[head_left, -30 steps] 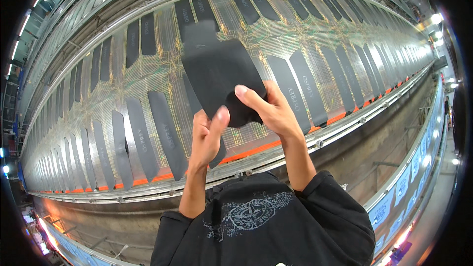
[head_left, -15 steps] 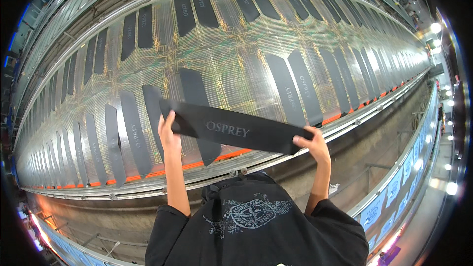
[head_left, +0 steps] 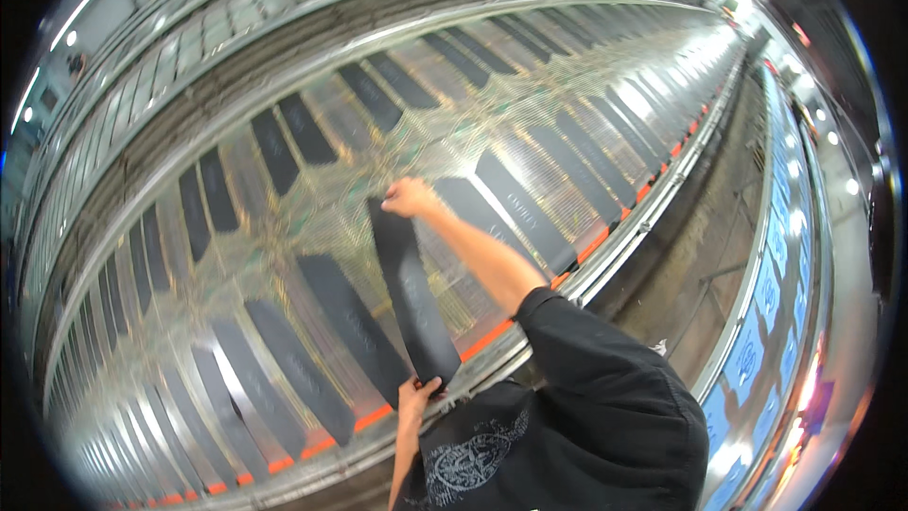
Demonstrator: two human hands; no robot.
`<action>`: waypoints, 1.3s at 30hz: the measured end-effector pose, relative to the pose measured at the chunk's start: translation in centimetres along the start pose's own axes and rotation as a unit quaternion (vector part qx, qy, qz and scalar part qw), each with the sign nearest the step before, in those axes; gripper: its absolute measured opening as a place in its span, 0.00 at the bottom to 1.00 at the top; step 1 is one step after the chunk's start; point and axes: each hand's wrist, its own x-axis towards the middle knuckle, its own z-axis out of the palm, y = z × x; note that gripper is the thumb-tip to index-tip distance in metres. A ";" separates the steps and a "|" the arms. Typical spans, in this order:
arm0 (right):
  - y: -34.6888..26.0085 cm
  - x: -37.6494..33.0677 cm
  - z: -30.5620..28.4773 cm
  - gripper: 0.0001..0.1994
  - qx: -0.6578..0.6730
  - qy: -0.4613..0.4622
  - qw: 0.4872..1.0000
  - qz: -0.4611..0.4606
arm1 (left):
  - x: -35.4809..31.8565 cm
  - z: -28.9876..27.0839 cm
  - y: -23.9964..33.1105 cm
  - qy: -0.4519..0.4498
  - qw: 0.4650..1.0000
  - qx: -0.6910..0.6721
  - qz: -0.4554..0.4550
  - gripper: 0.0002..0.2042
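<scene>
A long black fabric panel (head_left: 412, 289) with pale lettering is stretched between my two hands over the long table (head_left: 364, 227). My right hand (head_left: 409, 197) pinches its far end, fingers closed, with the forearm reaching across the table. At the table's near edge, my left hand (head_left: 413, 399) grips the near end between thumb and fingers. To the left of it lies a matching black panel (head_left: 352, 326), flat on the table. Another black panel (head_left: 522, 210) lies to the right. Whether the held panel touches the surface, I cannot tell.
Rows of similar panels cover the table's far side (head_left: 274, 149). An orange strip (head_left: 487, 339) and a metal rail (head_left: 653, 213) run along the near edge. Behind me on the right, another long table bears blue printed pieces (head_left: 747, 360).
My hands have turned the panel from crosswise to lengthwise over the table. The right hand has moved far across and left; the left hand has come down to the near edge. The view has rotated.
</scene>
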 end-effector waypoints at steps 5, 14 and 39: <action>2.2 -4.2 4.1 0.16 -0.008 0.130 0.991 0.009 | 3.2 -0.1 -1.8 -0.036 0.983 0.162 -0.075 0.20; 19.0 -31.2 5.8 0.19 -0.054 0.219 0.930 0.291 | -1.5 -3.2 -3.3 -0.030 0.945 0.312 -0.088 0.21; 32.4 -30.0 3.1 0.14 0.551 0.116 0.734 0.380 | 8.7 20.3 -5.3 -0.040 0.989 0.110 -0.091 0.22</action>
